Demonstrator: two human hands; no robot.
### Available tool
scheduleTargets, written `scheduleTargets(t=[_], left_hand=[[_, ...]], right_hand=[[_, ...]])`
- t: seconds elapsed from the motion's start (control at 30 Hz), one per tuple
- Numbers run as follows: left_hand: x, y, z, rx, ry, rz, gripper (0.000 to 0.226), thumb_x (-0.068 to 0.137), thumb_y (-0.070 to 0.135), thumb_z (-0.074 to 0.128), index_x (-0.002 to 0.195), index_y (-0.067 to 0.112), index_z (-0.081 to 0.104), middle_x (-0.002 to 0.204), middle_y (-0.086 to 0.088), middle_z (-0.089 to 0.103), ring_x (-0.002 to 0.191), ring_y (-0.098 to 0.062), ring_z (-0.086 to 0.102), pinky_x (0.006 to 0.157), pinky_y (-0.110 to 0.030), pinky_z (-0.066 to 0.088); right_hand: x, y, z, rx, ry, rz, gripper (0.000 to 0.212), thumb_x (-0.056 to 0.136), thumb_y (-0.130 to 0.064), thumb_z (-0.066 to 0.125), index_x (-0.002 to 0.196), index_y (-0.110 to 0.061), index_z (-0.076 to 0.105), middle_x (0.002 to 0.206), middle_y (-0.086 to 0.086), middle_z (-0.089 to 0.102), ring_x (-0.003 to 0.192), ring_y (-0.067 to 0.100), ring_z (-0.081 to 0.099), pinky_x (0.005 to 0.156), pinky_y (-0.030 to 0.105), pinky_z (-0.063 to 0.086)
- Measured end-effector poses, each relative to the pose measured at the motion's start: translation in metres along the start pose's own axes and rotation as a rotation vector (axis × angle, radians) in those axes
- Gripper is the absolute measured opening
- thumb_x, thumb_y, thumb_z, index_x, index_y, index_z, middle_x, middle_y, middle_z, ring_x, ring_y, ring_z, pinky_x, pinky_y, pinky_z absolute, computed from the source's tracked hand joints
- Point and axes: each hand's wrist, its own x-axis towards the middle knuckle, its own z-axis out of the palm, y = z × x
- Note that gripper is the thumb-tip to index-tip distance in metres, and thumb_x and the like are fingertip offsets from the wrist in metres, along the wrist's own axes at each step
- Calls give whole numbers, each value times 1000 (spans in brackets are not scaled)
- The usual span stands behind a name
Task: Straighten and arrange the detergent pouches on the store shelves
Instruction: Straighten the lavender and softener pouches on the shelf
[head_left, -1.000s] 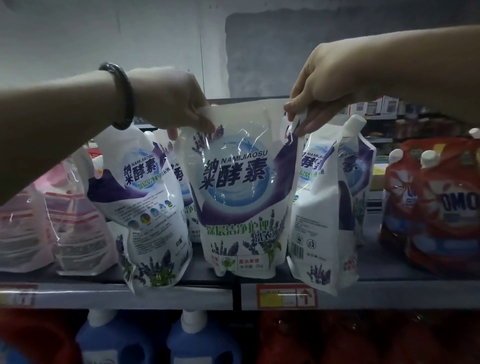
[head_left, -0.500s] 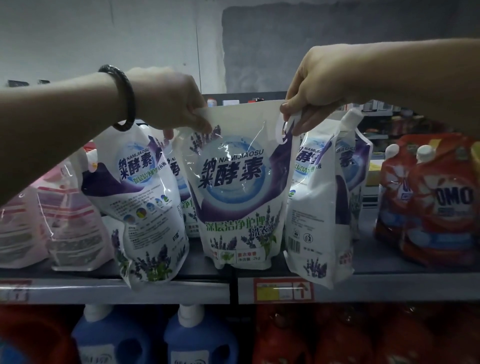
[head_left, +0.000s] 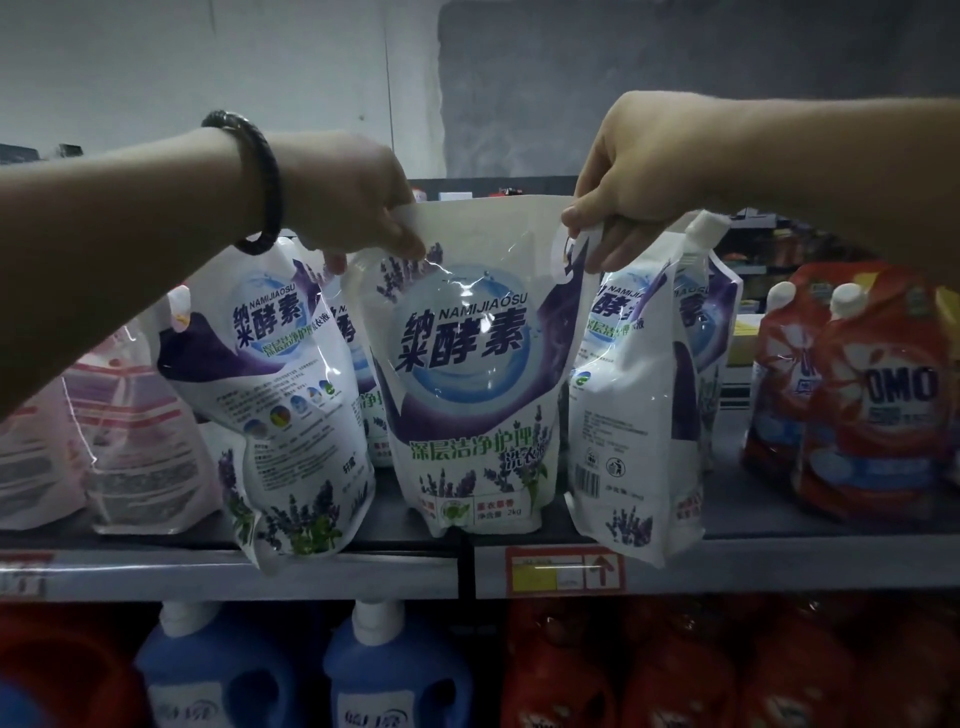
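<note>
Your left hand (head_left: 353, 202) pinches the top left corner of the middle pouch (head_left: 467, 384), fingers curled over its edge; your right hand (head_left: 634, 176) pinches the top right corner, beside the handle cut-out; between the two grips the pouch hangs upright, front facing you, its base at the shelf (head_left: 234, 571); whether it rests there you cannot tell. Just below your left grip a matching pouch (head_left: 280, 415) leans, its bottom over the shelf's front edge; below your right grip a side-on pouch (head_left: 628, 415) also overhangs; beyond it stand red pouches (head_left: 878, 415); beyond your left wrist, pink pouches (head_left: 140, 441).
</note>
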Motion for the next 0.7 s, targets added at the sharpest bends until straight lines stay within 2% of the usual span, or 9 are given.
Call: scheduleTargets(t=[0.03, 0.13, 0.23, 0.33, 0.43, 0.5, 0.6, 0.7], left_hand=[[0, 1, 1, 1, -6, 7, 28, 94, 43, 74, 109, 20, 80, 79, -1, 79, 49, -13, 72, 64, -41, 64], [-1, 1, 10, 9, 81, 10, 28, 93, 46, 74, 106, 22, 80, 72, 0, 76, 56, -17, 71, 51, -29, 51], [2, -2, 16, -24, 167, 4, 32, 92, 48, 75, 112, 24, 80, 82, 1, 75, 63, -18, 70, 50, -27, 48], [-2, -2, 20, -76, 210, 24, 28, 93, 46, 75, 108, 23, 79, 86, 1, 74, 65, -18, 69, 51, -27, 49], [-8, -3, 20, -123, 298, 63, 29, 96, 44, 72, 113, 20, 74, 105, -4, 74, 83, -23, 68, 67, -36, 58], [-15, -3, 21, -40, 412, 94, 37, 96, 48, 69, 122, 21, 69, 116, -8, 73, 96, -28, 68, 81, -45, 61], [-34, 6, 29, -19, 625, 169, 51, 93, 51, 66, 133, 19, 60, 121, -18, 68, 102, -37, 66, 89, -53, 59], [-56, 26, 44, -135, 724, 285, 52, 92, 43, 67, 135, 15, 56, 124, -18, 65, 101, -34, 64, 93, -54, 57]], right_hand=[[-1, 1, 3, -24, 15, -18, 23, 99, -20, 73, 105, 3, 73, 81, 21, 79, 73, 29, 81, 61, 33, 66], [-8, 6, 8, -89, 90, -86, 18, 99, -18, 75, 102, -1, 73, 75, 17, 79, 69, 27, 81, 61, 34, 67], [-16, 9, 6, -137, 139, -141, 15, 98, -16, 75, 101, -2, 74, 72, 15, 78, 65, 24, 80, 60, 34, 67], [-22, 9, 2, -141, 175, -167, 15, 98, -17, 77, 97, -1, 75, 73, 15, 78, 65, 23, 80, 59, 33, 66], [-30, 10, -3, -121, 232, -190, 18, 96, -20, 79, 94, -2, 77, 75, 14, 79, 64, 22, 79, 60, 33, 66], [-35, 12, -6, -101, 289, -214, 17, 95, -20, 81, 92, -4, 77, 76, 14, 78, 63, 21, 79, 59, 35, 66], [-46, 19, -8, -56, 372, -253, 15, 95, -18, 79, 88, -4, 78, 77, 13, 78, 64, 20, 79, 54, 35, 65], [-60, 25, -9, 138, 367, -233, 16, 98, -15, 75, 91, -1, 77, 80, 14, 79, 69, 26, 80, 49, 34, 62]])
